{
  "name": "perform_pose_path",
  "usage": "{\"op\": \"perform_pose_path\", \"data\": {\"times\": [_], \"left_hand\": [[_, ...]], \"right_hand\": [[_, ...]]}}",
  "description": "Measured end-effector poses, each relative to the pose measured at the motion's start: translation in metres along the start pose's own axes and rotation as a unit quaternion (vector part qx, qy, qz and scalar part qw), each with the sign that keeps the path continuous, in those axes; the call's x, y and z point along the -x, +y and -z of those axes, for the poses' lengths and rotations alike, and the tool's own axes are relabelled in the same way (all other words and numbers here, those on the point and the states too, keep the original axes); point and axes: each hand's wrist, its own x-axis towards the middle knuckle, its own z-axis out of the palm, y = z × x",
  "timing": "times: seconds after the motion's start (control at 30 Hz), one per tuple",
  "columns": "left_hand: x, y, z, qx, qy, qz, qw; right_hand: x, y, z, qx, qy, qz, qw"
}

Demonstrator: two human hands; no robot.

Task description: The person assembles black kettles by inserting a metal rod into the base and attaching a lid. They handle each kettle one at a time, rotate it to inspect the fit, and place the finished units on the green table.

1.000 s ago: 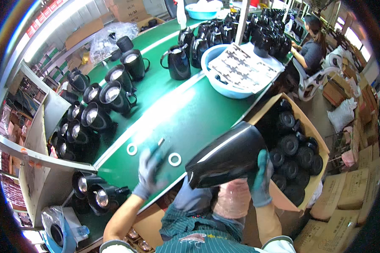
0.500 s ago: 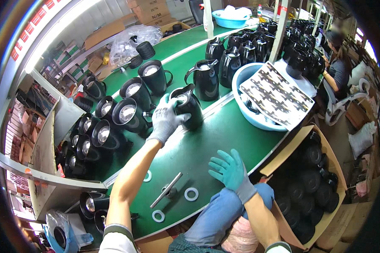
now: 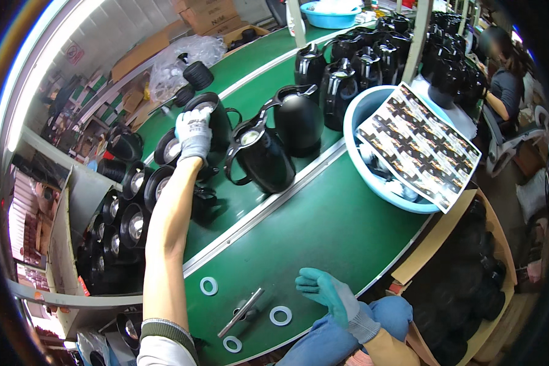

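Note:
My left hand (image 3: pixel 195 135), in a pale grey knit glove, is stretched out to the far left of the green bench. Its fingers are curled over the rim of a black jug body (image 3: pixel 222 135) that has a side handle. Right of it stands a black jug with a spouted collar (image 3: pixel 265 161), apart from my hand, and another spouted jug (image 3: pixel 297 122) behind it. My right hand (image 3: pixel 335 299), in a teal-palmed glove, hovers over the bench's near edge, fingers extended and holding nothing. Near it lie a metal rod with a round piece (image 3: pixel 241 313) and pale blue rings (image 3: pixel 280 315).
Several open black jug bodies (image 3: pixel 134 226) crowd the left side. A light blue basin (image 3: pixel 363 165) with a printed sheet (image 3: pixel 421 146) over it stands right. Below it, a cardboard box (image 3: pixel 430 244) holds black parts. More finished jugs (image 3: pixel 338 91) line the back; a person (image 3: pixel 503 79) sits far right.
My left hand has let go of the spouted jug and moved left to a jug body. My right hand stays near the bench edge. The view has shifted.

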Motion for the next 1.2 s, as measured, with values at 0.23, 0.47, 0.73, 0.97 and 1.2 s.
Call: {"op": "perform_pose_path", "data": {"times": [0.23,0.47,0.73,0.97,1.2], "left_hand": [[0.016,-0.047,0.068,0.056,0.210,-0.031,0.976],[0.130,-0.043,0.295,0.152,0.190,-0.155,0.958],[0.312,0.034,0.396,0.305,0.043,-0.305,0.901],[0.428,0.078,0.307,0.778,-0.018,0.108,0.619],[0.514,0.132,0.210,0.831,-0.381,0.332,0.232]], "right_hand": [[0.002,-0.001,0.000,-0.003,0.019,0.033,0.999],[0.049,-0.068,-0.064,0.464,0.064,0.466,0.751],[0.161,-0.071,-0.113,0.735,0.047,0.487,0.470],[0.282,0.005,-0.036,0.511,0.171,0.503,0.676],[0.321,0.066,-0.022,0.323,0.156,0.514,0.779]]}}
